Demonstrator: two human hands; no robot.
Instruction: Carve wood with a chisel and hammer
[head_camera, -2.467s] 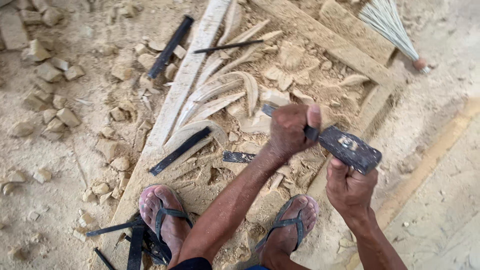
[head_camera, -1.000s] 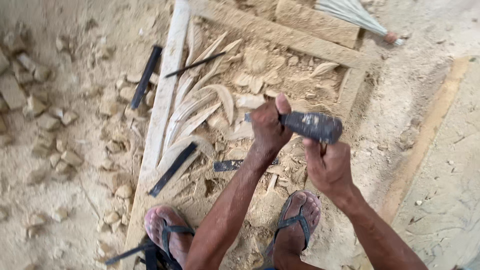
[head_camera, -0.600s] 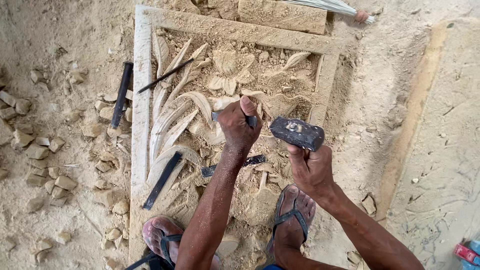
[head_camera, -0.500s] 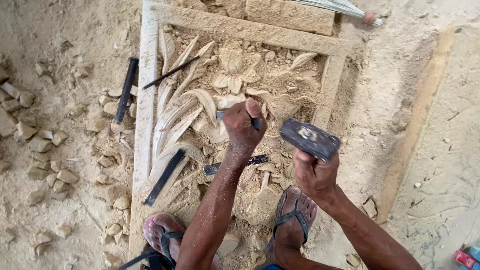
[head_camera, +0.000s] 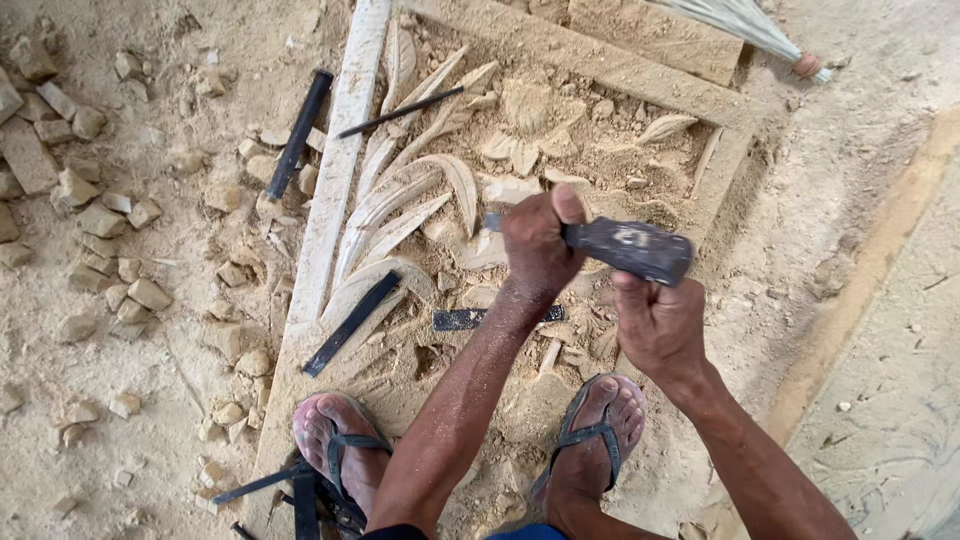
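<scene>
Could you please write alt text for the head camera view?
A person's left hand grips a chisel against a carved stone panel while the right hand holds a dark mallet at it. Spare chisels lie on the leaf-patterned relief, with stone chips scattered to the left.

Even, soft daylight filled the scene, bright but without glare. Shadows were faint and short, pooling under the left hand (head_camera: 535, 245), the dark mallet (head_camera: 635, 248) and in the recesses of the carved stone panel (head_camera: 420, 200). Focus was sharp at the centre. The wide lens bent the frame's edges, and the stone chips (head_camera: 90, 215) looked slightly softer there.
</scene>
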